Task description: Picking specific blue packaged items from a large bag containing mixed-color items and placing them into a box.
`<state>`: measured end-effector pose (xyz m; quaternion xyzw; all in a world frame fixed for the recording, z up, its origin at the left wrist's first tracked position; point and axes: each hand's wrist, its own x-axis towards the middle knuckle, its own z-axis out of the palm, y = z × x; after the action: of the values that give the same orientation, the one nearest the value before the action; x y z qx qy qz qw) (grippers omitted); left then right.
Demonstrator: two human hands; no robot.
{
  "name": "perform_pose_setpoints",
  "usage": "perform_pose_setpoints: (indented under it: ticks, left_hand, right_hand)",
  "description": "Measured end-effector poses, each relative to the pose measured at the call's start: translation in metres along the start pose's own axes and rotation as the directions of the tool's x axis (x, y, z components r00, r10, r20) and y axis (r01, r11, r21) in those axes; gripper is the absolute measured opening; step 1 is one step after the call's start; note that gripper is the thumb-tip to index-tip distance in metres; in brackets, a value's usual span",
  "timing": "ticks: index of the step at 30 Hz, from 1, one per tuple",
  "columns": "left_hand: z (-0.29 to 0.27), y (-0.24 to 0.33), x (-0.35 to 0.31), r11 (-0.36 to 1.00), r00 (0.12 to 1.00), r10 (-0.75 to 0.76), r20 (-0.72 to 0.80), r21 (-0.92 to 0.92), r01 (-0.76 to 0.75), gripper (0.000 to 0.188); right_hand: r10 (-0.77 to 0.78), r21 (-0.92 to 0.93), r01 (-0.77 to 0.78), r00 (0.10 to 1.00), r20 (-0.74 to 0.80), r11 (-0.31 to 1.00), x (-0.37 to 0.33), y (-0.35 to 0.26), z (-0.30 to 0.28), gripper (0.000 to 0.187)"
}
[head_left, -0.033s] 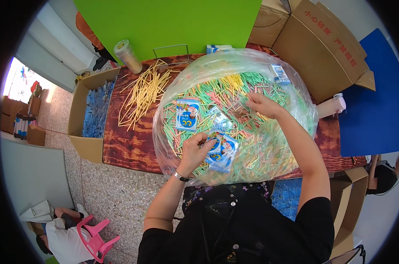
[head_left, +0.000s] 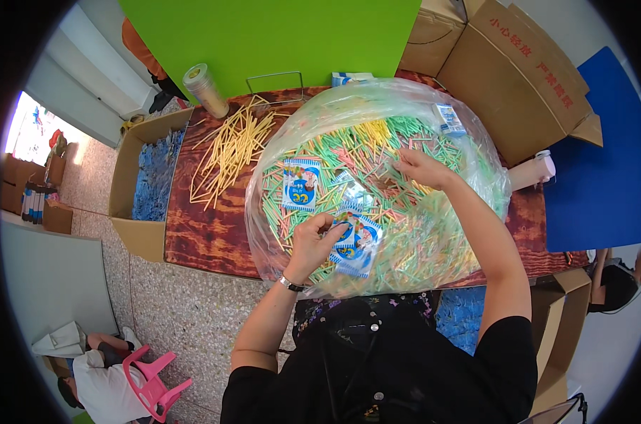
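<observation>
A big clear plastic bag [head_left: 398, 272] lies spread on the table, full of thin pastel sticks [head_left: 313, 152] in green, pink and yellow. Between the thumb and fingers of my left hand [head_left: 310, 244] is a small blue-and-white packet [head_left: 345, 234]. Just under and beside it, a printed packet [head_left: 365, 254] rests on the sticks. Another flat packet [head_left: 301, 185] lies farther left in the bag. My right hand [head_left: 423, 169] reaches over the middle of the sticks, its fingers drawn together; what they hold, if anything, I cannot make out.
Loose pale-yellow sticks [head_left: 235, 145] lie at the table's left beside a clear cylindrical tub [head_left: 205, 90]. An open carton [head_left: 140, 230] of blue packets adjoins the left edge. Cardboard boxes [head_left: 504, 78] and a pinkish-white bottle [head_left: 534, 169] stand right. Someone sits by a pink stool [head_left: 150, 385].
</observation>
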<state>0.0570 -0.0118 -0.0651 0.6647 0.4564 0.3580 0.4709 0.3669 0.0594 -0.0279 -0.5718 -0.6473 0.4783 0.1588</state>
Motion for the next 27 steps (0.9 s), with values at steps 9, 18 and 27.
perform_pose_setpoints:
  ticks: [9, 18, 27]
  left_hand:
    - [0.000, 0.005, 0.002, 0.999, 0.999, 0.031, -0.016, -0.031, -0.031, 0.020]
    - [0.000, 0.018, -0.003, 0.996, 0.997, 0.066, -0.044, -0.056, -0.069, 0.022]
    - [-0.009, 0.009, -0.005, 0.998, 0.997, 0.032, -0.071, -0.056, -0.037, 0.022]
  right_hand:
    - [-0.085, -0.627, 0.144, 0.989, 0.123, 0.766, 0.028, -0.012, -0.016, 0.022]
    - [0.494, -0.970, -0.148, 0.869, -0.035, 0.192, 0.065, -0.030, 0.064, 0.027]
    - [0.432, -0.997, -0.029, 0.900, -0.056, -0.069, 0.061, -0.021, 0.088, 0.022]
